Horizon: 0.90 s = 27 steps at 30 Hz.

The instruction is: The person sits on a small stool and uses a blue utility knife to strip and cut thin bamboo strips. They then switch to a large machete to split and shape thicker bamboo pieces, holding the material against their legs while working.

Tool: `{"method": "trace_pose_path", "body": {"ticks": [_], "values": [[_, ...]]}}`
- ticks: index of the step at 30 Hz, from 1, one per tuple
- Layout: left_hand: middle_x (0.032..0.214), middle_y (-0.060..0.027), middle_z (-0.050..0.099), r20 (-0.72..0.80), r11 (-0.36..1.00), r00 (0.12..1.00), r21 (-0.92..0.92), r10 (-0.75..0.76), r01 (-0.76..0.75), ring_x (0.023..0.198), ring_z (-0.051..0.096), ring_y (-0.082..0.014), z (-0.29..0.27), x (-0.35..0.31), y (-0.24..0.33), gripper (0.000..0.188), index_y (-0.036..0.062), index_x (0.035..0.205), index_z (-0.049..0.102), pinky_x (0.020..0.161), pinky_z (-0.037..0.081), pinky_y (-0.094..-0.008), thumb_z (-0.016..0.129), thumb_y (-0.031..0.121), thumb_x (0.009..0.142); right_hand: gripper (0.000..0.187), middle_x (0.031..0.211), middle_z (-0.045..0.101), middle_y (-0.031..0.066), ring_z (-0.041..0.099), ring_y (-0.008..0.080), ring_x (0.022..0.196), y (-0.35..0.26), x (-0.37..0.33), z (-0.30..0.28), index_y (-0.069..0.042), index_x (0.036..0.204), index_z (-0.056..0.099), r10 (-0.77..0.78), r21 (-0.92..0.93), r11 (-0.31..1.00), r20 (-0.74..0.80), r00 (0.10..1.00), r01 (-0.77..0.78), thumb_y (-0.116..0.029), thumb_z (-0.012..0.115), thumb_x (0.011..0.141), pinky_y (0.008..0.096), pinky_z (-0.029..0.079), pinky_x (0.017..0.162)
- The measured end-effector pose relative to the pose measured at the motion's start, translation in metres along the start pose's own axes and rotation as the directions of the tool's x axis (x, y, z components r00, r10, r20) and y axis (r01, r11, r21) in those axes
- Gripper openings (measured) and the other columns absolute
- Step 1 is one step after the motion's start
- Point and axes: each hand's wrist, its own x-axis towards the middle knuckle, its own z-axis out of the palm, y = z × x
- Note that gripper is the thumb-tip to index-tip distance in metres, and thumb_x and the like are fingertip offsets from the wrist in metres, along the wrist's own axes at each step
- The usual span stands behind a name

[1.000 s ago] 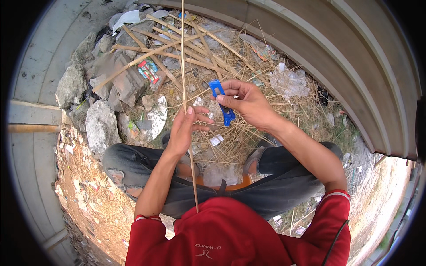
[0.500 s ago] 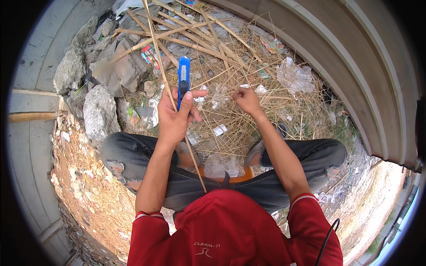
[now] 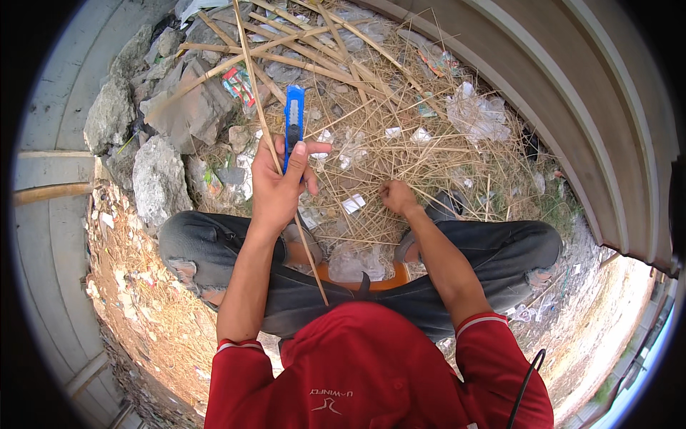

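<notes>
My left hand (image 3: 275, 182) is closed around a blue utility knife (image 3: 294, 107), which points away from me with its dark slider near my thumb. The same hand also holds a long, thin bamboo strip (image 3: 251, 68); it slants from the far edge of the view down to my lap. Low over a litter of thin bamboo slivers (image 3: 379, 161) is my right hand (image 3: 400, 196), its fingers curled in. Whether something thin is pinched there is too small to make out.
Several wider bamboo strips (image 3: 314, 68) lie crossed at the far side. Broken concrete lumps (image 3: 158, 179) are heaped on the left. A corrugated metal sheet (image 3: 572, 93) rises at the right. Plastic scraps (image 3: 477, 118) lie about. My bent legs (image 3: 493, 261) flank the work spot.
My right hand has come down and nearer to my body, among the slivers. My left hand still grips the utility knife and bamboo strip, nearly in place.
</notes>
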Motion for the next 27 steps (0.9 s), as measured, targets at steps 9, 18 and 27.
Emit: {"method": "trace_pose_path", "body": {"ticks": [9, 18, 27], "values": [[0.096, -0.0129, 0.072, 0.185, 0.992, 0.978, -0.059, -0.095, 0.108, 0.052, 0.051, -0.0078, 0.002, -0.005, 0.007, 0.043, -0.0012, 0.124, 0.054, 0.046, 0.034, -0.0205, 0.045, 0.039, 0.110, 0.026, 0.092, 0.073, 0.0062, 0.062, 0.0074, 0.070, -0.172, 0.002, -0.110, 0.003, 0.117, 0.070, -0.170, 0.767, 0.495, -0.375, 0.911, 0.408, -0.015, 0.066, 0.097, 0.0248, 0.050, 0.060], [0.069, -0.0030, 0.060, 0.181, 0.990, 0.975, -0.034, -0.130, 0.138, 0.049, 0.047, -0.0063, 0.003, -0.010, 0.002, 0.045, 0.0016, 0.102, 0.061, 0.044, 0.034, -0.0222, 0.050, 0.045, 0.108, 0.023, 0.090, 0.072, 0.0039, 0.063, 0.0066, 0.073, -0.268, -0.077, -0.176, 0.003, 0.114, 0.071, -0.379, 0.817, 0.333, -0.341, 0.860, 0.471, -0.014, 0.072, 0.097, 0.0231, 0.052, 0.066], [0.074, -0.0049, 0.064, 0.196, 0.997, 0.978, -0.025, -0.070, 0.076, 0.049, 0.050, -0.0065, 0.002, -0.009, -0.005, 0.044, 0.0021, 0.108, 0.059, 0.045, 0.037, -0.0225, 0.047, 0.045, 0.109, 0.017, 0.086, 0.070, 0.0022, 0.061, 0.0035, 0.070, -0.273, -0.081, -0.171, 0.002, 0.110, 0.070, -0.409, 0.812, 0.337, -0.329, 0.851, 0.476, -0.010, 0.070, 0.098, 0.0214, 0.050, 0.063]]}}
